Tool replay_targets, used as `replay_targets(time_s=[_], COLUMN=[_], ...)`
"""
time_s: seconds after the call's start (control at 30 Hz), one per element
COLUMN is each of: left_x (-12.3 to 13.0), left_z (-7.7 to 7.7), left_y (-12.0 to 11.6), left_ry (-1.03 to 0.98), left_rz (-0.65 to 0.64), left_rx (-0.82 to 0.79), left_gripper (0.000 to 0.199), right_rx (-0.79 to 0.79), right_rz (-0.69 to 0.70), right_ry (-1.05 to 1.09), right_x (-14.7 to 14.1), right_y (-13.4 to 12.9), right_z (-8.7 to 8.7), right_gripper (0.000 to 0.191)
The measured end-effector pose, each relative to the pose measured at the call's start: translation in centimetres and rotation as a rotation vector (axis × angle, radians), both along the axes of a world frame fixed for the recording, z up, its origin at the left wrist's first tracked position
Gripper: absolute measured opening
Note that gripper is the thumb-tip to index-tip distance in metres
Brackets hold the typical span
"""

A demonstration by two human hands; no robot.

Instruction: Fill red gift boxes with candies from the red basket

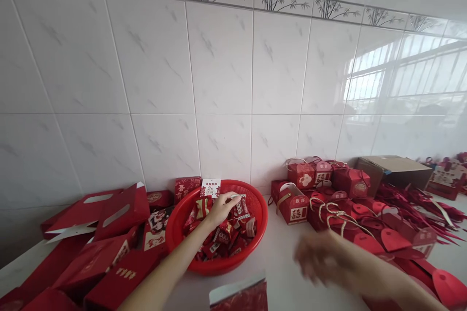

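Red basket [219, 267] by the worktop's [279, 267] back edge: left hand [220, 210] at wrapped packets [223, 234], right hand [323, 255] blurred, both grips impossible to tell.

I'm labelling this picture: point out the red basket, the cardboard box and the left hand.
Red basket [219, 267]: head view, front wall.
Cardboard box [392, 162]: head view, top.
Left hand [219, 210]: head view, back of hand.

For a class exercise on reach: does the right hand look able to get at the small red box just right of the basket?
Probably yes: the right hand is near the small red box, with bare tabletop between them, though blur hides whether the hand is empty.
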State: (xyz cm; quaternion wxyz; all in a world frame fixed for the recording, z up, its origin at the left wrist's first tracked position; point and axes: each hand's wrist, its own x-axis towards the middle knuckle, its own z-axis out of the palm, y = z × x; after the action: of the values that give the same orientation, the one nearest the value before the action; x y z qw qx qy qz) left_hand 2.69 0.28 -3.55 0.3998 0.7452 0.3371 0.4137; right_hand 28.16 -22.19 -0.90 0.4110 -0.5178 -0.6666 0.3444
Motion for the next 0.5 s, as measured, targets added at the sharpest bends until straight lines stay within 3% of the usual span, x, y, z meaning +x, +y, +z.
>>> replay_targets(time_s=[0.07, 0.13, 0.2, 0.23, 0.4, 0.5], left_x=[0.0, -0.1, -0.2, -0.3, -0.1, -0.6], left_z=[-0.1, 0.0, 0.1, 0.2, 0.6, 1.1], left_y=[0.1, 0.1, 0.0, -0.1, -0.3, 0.1], left_ry=[-0.008, -0.019, -0.028, -0.032, -0.051, -0.083], left_rz=[0.009, 0.018, 0.033, 0.044, 0.1, 0.182], left_rx=[0.004, 0.007, 0.022, 0.029, 0.007, 0.0], left_gripper=[0.042, 0.044, 0.045, 0.046, 0.047, 0.046], right_rx=[0.014, 0.114, 0.037, -0.021, -0.227, -0.237], right_rz=[0.192, 0.057, -0.067, -0.053, 0.195, 0.123], right_ry=[0.096, 0.218, 0.303, 0.351, 0.594, 0.678], right_x=[-1.9, -4.6, -7.2, -8.3, -11.1, -11.5], right_y=[5.6, 10.9, 15.0, 16.4, 18.5, 18.5], right_z=[2.5, 3.2, 2.2, 1.3, -2.6, -3.5], right_gripper=[0.03, 0.034, 0.046, 0.052, 0.044, 0.038])
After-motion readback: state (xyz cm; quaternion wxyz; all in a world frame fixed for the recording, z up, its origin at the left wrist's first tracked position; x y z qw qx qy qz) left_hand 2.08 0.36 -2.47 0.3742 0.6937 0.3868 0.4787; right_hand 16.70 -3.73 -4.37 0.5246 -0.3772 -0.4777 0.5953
